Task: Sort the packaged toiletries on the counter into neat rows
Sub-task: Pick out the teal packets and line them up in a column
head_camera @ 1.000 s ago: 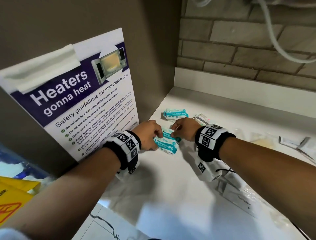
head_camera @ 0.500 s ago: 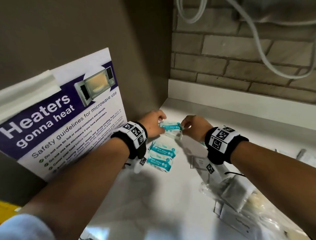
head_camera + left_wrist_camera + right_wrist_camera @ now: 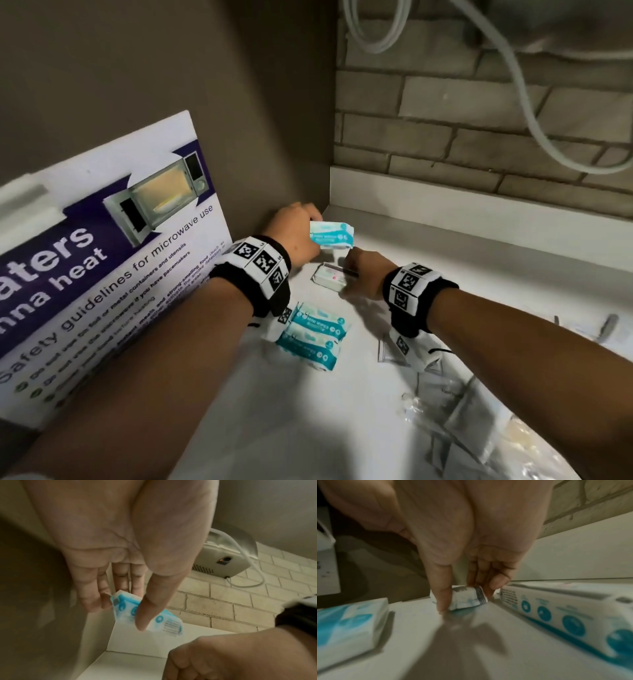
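Left hand point(image 3: 294, 236) pinches a wipes pack point(image 3: 331, 234) lifted off the counter point(image 3: 342, 411), near the back corner. Right hand point(image 3: 364, 274) pinches a small packet point(image 3: 330, 278) lying on the counter. Advisable: set the pack square behind the two packs point(image 3: 313, 334) already aligned, edges parallel. Half a second ago both hands shared that pack; the right has since dropped to the packet.

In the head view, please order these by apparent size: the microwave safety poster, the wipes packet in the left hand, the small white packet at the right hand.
1. Blue and white microwave safety poster, clearly largest.
2. Teal and white wipes packet held in the left hand.
3. Small white packet at the right hand; partly hidden, so unsure.
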A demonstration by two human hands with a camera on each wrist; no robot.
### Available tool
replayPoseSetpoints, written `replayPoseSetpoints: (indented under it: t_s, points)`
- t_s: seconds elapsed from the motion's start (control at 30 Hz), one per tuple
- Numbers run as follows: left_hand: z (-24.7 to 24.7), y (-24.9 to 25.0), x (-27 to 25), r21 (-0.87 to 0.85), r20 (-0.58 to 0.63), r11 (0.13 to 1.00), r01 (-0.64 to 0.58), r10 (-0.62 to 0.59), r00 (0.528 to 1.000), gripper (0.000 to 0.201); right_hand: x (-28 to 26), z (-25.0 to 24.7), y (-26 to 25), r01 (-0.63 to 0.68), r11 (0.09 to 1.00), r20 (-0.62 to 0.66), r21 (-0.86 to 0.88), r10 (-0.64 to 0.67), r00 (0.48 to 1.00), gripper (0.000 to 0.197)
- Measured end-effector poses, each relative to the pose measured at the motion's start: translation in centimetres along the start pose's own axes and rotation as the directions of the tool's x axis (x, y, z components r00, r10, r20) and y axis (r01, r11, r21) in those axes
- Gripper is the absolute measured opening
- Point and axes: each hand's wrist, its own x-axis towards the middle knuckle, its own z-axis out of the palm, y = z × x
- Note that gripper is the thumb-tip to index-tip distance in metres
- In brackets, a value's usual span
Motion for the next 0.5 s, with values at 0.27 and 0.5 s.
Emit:
replayPoseSetpoints:
  t_s: [0.27, 0.5]
  points:
    - [0.1, -0.4, -2.0, -0.014, 0.181, 1.0, 0.019, -0.016, 0.983, 0.036, 1.2, -1.4, 2.2, -0.1, 0.891, 0.054, 0.442, 0.085, 0.995, 0.026]
    - [3.3, -0.4, -3.2, -0.018, 0.409, 0.997, 0.079, -0.065, 0.91, 0.055, 1.6, -1.3, 2.3, -0.084, 0.901, -0.062, 0.426, 0.121, 0.991, 0.014]
